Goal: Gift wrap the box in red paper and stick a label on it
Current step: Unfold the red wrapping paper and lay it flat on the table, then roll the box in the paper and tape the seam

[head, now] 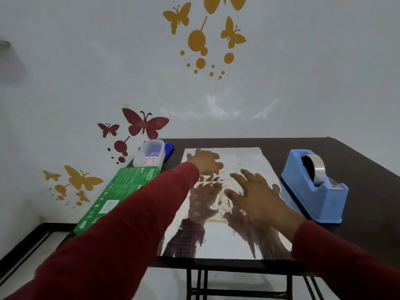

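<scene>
A shiny, mirror-like sheet of wrapping paper (244, 161) lies flat on the dark table (357, 161), silver side up. My left hand (204, 162) rests flat on its far left part with fingers spread. Further right and nearer, my right hand (257, 193) lies flat on the sheet, fingers straight and spread. Both hands are reflected in the foil. A green tissue box (112, 198) marked PASEO lies at the table's left edge, partly behind my left sleeve. No label shows clearly.
A blue tape dispenser (313, 189) with a roll of clear tape stands to the right of the sheet. At the back left stands a clear plastic container (149, 155) with its blue lid (168, 151) behind it. The wall with butterfly stickers is close behind the table.
</scene>
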Motion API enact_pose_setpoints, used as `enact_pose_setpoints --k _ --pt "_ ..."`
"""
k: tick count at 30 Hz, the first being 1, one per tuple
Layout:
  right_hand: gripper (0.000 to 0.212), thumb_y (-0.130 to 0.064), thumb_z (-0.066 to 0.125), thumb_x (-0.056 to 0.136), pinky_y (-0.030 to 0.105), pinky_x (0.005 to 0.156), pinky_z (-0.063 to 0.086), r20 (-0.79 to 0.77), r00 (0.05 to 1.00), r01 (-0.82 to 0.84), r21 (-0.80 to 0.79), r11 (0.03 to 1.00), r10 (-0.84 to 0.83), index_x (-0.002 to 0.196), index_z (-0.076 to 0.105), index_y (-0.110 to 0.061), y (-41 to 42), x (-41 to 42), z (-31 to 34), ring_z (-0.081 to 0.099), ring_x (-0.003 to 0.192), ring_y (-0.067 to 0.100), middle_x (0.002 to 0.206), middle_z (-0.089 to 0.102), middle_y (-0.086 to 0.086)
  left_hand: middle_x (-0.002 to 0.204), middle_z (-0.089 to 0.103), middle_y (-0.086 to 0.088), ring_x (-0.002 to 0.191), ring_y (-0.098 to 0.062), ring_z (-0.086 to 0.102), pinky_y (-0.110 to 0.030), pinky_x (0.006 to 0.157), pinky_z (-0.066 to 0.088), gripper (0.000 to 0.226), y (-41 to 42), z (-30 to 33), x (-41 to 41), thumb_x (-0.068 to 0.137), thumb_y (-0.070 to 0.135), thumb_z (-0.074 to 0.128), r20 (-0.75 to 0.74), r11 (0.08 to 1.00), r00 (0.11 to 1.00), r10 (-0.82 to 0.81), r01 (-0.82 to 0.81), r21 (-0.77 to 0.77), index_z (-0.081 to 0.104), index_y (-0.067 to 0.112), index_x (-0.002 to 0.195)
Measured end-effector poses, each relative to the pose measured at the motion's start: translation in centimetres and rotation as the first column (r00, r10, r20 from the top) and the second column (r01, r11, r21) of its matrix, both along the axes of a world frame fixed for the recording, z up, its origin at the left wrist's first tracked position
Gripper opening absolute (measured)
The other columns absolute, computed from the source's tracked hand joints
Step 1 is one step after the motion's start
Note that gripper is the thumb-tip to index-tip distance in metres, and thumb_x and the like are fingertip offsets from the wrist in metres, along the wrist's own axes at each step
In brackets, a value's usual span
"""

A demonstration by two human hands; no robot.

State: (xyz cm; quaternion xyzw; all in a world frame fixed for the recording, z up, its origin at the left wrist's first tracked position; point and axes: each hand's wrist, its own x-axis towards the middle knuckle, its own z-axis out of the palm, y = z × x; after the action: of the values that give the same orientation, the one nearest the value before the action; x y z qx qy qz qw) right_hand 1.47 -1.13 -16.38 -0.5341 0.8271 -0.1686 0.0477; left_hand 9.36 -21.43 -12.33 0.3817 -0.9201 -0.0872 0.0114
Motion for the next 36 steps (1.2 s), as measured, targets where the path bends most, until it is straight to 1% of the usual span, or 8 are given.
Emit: enact_pose_setpoints --k 3,7,12,18,23,31,33,36 --pt "0.057 -0.063 0.047 0.098 0.048 0.114 0.037 0.159 0.987 -0.016 -0.125 0.992 0.036 0.148 0.047 -0.036 -0.7 1.4 1.4 0.045 0.141 0.021 0.158 0.045 -0.006 0.138 0.060 -0.001 0.133 -0.029 0.050 -0.047 0.111 0.041 0.046 -0.6 2.6 4.2 0.089 0.049 0.058 0.014 0.998 0.999 0.047 -0.046 -0.045 0.064 0.028 0.129" --pt "0.041 -0.044 0.060 0.098 0.019 0.088 0.047 0.345 0.933 -0.077 -0.098 0.992 0.106 0.135 0.064 -0.024 -1.2 4.9 4.2 0.065 0.109 0.018 0.136 0.065 -0.001 0.086 0.062 -0.004 0.081 -0.026 0.064 -0.028 0.066 0.046 0.031 -0.6 4.7 11.3 0.074 0.047 0.066 0.004 0.980 0.983 0.184 -0.183 -0.076 0.057 0.017 0.073" --pt "0.030 -0.037 0.069 0.093 0.036 0.091 0.060 0.497 0.861 -0.097 -0.046 0.994 0.107 0.117 0.070 -0.021 -2.4 8.7 5.1 0.070 0.104 0.019 0.121 0.069 0.000 0.132 0.049 -0.013 0.115 -0.030 0.055 -0.035 0.087 0.051 0.083 2.6 4.8 19.0 0.070 0.057 0.079 0.084 0.915 0.912 0.401 -0.403 0.012 0.049 0.014 0.135" --pt "0.063 -0.036 0.081 0.083 0.039 0.081 0.062 0.787 0.607 -0.004 -0.135 0.991 0.110 0.138 0.055 -0.023 -4.0 12.4 5.0 0.072 0.098 0.022 0.122 0.067 0.003 0.106 0.056 -0.003 0.094 -0.020 0.060 -0.033 0.075 0.057 0.105 5.8 4.4 22.4 0.051 0.051 0.092 -0.185 0.881 0.864 0.469 -0.443 0.164 0.042 0.008 0.133" --pt "0.083 -0.054 0.079 0.081 0.047 0.085 0.059 0.854 0.504 0.127 -0.223 0.966 0.131 0.149 0.037 -0.034 -3.8 11.7 7.8 0.062 0.112 0.036 0.130 0.052 0.001 0.117 0.053 0.001 0.099 -0.016 0.055 -0.030 0.070 0.044 0.097 8.6 8.3 21.6 0.056 0.041 0.096 -0.279 0.975 0.935 0.220 -0.198 0.105 0.043 0.018 0.133" --pt "0.024 -0.028 0.075 0.089 0.046 0.072 0.063 0.954 0.236 0.480 -0.279 0.831 0.184 0.109 0.068 -0.015 -0.9 7.0 8.6 0.074 0.088 0.029 0.108 0.074 0.012 0.145 0.049 0.005 0.129 -0.020 0.051 -0.040 0.104 0.047 0.101 9.0 10.0 17.5 0.058 0.073 0.085 -0.339 0.998 0.941 -0.011 -0.009 -0.057 0.048 0.029 0.141" --pt "0.026 -0.031 0.072 0.091 0.042 0.065 0.061 0.959 0.210 0.566 -0.278 0.776 0.190 0.111 0.066 -0.016 -0.2 5.5 8.2 0.074 0.088 0.029 0.108 0.073 0.011 0.151 0.045 0.000 0.135 -0.024 0.050 -0.042 0.109 0.045 0.109 8.5 9.3 16.5 0.063 0.074 0.082 -0.510 0.980 0.842 0.176 -0.101 0.170 0.042 0.022 0.151" --pt "0.024 -0.039 0.068 0.093 0.046 0.072 0.062 0.950 0.275 0.587 -0.286 0.758 0.145 0.108 0.066 -0.020 0.6 3.7 7.8 0.073 0.092 0.029 0.111 0.071 0.008 0.135 0.062 -0.009 0.118 -0.034 0.066 -0.046 0.100 0.053 0.080 7.6 7.3 14.3 0.077 0.046 0.084 -0.547 0.727 0.611 0.572 -0.069 0.683 0.052 0.013 0.143"
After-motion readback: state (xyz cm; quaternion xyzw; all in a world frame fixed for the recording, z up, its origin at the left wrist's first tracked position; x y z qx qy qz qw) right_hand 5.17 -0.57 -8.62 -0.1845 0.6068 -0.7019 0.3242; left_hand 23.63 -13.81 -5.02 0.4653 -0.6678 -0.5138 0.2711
